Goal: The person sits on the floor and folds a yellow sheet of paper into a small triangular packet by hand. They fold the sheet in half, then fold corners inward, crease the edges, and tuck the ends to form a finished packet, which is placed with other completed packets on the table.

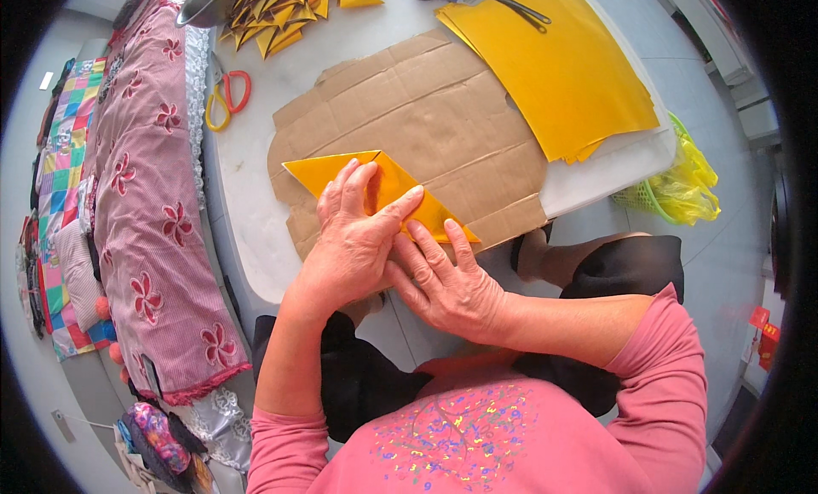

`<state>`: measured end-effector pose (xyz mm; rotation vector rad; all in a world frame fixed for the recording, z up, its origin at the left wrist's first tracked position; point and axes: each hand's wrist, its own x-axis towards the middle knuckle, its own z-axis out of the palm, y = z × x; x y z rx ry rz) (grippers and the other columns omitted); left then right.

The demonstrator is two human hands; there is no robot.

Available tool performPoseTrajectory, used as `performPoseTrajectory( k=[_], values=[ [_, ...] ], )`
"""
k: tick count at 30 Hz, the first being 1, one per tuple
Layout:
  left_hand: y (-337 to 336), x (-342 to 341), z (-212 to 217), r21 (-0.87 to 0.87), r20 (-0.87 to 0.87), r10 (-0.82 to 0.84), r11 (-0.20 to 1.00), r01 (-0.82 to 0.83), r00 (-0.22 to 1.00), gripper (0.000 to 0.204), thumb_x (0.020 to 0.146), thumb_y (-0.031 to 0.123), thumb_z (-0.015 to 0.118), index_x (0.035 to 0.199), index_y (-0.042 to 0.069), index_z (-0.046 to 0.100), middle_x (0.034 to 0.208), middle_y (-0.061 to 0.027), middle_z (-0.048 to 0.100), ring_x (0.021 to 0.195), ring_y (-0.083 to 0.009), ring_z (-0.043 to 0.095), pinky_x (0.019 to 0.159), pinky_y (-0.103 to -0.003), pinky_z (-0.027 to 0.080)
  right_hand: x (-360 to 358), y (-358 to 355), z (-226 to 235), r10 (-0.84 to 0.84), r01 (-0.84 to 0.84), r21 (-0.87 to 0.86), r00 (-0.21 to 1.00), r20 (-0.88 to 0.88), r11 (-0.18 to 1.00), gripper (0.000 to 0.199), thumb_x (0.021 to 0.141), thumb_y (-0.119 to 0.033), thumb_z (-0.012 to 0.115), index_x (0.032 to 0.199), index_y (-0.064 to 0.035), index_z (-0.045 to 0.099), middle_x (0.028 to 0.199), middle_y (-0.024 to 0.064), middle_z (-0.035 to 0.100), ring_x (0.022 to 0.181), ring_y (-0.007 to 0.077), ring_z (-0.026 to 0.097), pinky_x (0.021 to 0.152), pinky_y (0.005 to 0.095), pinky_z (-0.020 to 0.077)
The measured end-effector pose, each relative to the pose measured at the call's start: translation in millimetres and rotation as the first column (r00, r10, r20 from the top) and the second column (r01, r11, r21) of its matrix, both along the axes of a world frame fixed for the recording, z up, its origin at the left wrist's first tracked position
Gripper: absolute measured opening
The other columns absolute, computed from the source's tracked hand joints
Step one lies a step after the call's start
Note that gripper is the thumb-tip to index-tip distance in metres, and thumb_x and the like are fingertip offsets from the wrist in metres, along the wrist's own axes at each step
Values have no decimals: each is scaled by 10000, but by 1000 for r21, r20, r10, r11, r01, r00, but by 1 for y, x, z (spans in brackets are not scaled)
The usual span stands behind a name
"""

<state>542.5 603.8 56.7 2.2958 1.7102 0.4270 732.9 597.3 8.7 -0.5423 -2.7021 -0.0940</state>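
A sheet of gold paper (pixel 433 211), folded into a slanted shape with pointed ends, lies on a flattened piece of brown cardboard (pixel 409 111) near the table's front edge. My left hand (pixel 354 234) is on top of it, fingers bent and pressed to the paper, thumb stretched toward the right. Beside it, my right hand (pixel 447 281) rests along the paper's near edge with its fingers spread and lying flat. The two hands touch, and the right thumb is partly hidden below the left hand.
A stack of gold sheets (pixel 554 68) lies at the right with a dark-handled tool (pixel 520 10) on it. Scissors (pixel 226 100) with red and yellow handles sit at the left. Folded gold pieces (pixel 277 17) are heaped at the back, by a metal bowl (pixel 207 4).
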Motion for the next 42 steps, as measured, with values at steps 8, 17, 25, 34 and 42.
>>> performPoseTrajectory(
  k=[8, 17, 25, 34, 42],
  values=[
    [0, 16, -4, 105, 30, 116, 987, -118, 993, 358, 790, 161, 697, 1146, 143, 675, 1313, -224, 440, 1275, -403, 385, 1072, -480, 269, 14, -6, 1, -40, 36, 71, 998, 45, 997, 468, 880, -277, 474, 1283, -54, 560, 1371, 278, 452, 1326, 409, 398, 1033, 628, 303],
    [1, 29, -11, 213, -21, 175, 963, -166, 984, 436, 712, 294, 776, 1099, 115, 683, 1270, -230, 462, 1253, -421, 393, 1055, -519, 268, 30, -11, 1, -26, 19, 68, 995, 94, 997, 426, 886, -268, 473, 1251, -68, 562, 1389, 296, 423, 1328, 422, 393, 1012, 615, 339],
    [-1, 26, -23, 226, -29, 178, 960, -167, 984, 478, 711, 373, 746, 1131, 162, 657, 1296, -227, 419, 1275, -425, 342, 1025, -619, 250, 30, 3, 25, -31, 24, -117, 998, -52, 993, 647, 800, -349, 616, 1289, 42, 454, 1333, 332, 449, 1265, 453, 444, 1002, 565, 364],
    [-1, 28, -24, 262, -30, 204, 946, -190, 978, 494, 687, 296, 726, 1157, 176, 637, 1286, -220, 428, 1271, -425, 352, 1036, -591, 254, 9, 24, 21, -37, 16, -328, 998, -60, 945, 1006, 619, -454, 776, 1347, 102, 360, 1357, 328, 415, 1325, 436, 373, 1103, 598, 221],
    [-2, 27, -23, 249, -24, 209, 948, -196, 978, 491, 698, 284, 720, 1171, 184, 635, 1286, -215, 439, 1271, -419, 357, 1054, -576, 238, 10, 23, 19, -52, 48, -230, 999, -11, 972, 1040, 592, -464, 790, 1339, 111, 352, 1307, 307, 467, 1304, 433, 402, 1097, 630, 202]
  ],
)
